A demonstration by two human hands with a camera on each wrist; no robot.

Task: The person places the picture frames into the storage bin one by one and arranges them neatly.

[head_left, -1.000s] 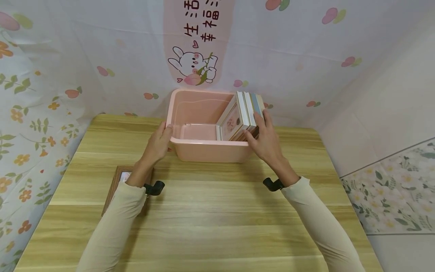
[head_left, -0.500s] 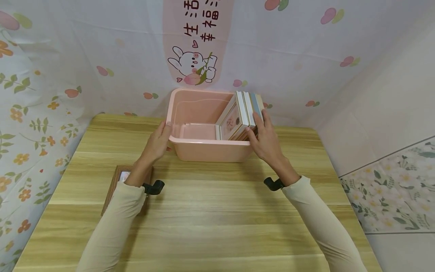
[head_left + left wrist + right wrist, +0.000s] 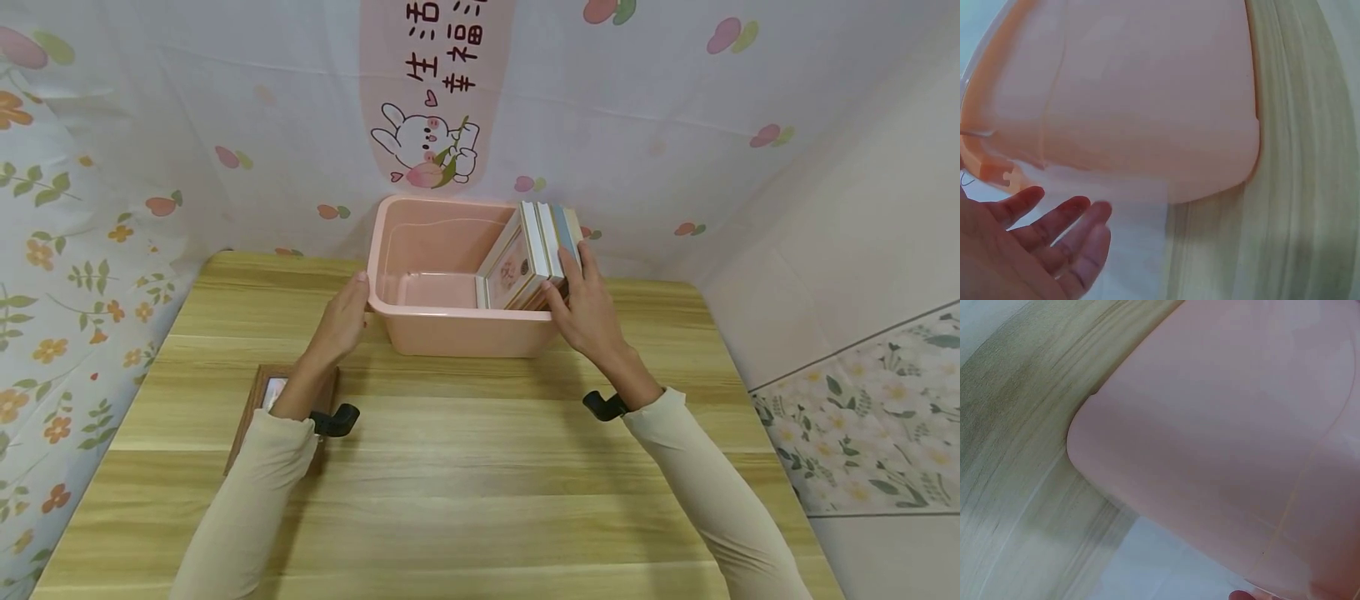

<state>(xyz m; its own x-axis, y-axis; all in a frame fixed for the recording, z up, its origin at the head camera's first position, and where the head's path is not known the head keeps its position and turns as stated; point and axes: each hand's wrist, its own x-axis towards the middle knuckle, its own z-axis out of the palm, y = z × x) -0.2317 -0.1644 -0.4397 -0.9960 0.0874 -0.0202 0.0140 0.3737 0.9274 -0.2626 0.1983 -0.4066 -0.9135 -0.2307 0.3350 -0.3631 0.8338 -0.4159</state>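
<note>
A pink plastic bin (image 3: 472, 333) stands at the back of the table. Several thin picture frames (image 3: 517, 267), with white, blue and cream edges, lean in a row at its right end. The front one shows a white border around a pink picture. My right hand (image 3: 588, 308) holds the frames at their near edge, thumb in front and fingers over the outer side; only a fingertip shows in the right wrist view. My left hand (image 3: 341, 321) is beside the bin's left end, fingertips close to the rim. In the left wrist view its fingers are loosely bent and hold nothing.
A brown wooden picture frame (image 3: 258, 404) lies on the table's left side, partly under the left forearm. Behind the bin hangs a patterned cloth (image 3: 615, 125). The wooden table (image 3: 480, 483) extends in front, and a wall stands at the right.
My left hand has slid slightly left off the bin's rim, its fingers no longer over the edge. The right hand, the bin and the frames in it look almost unchanged.
</note>
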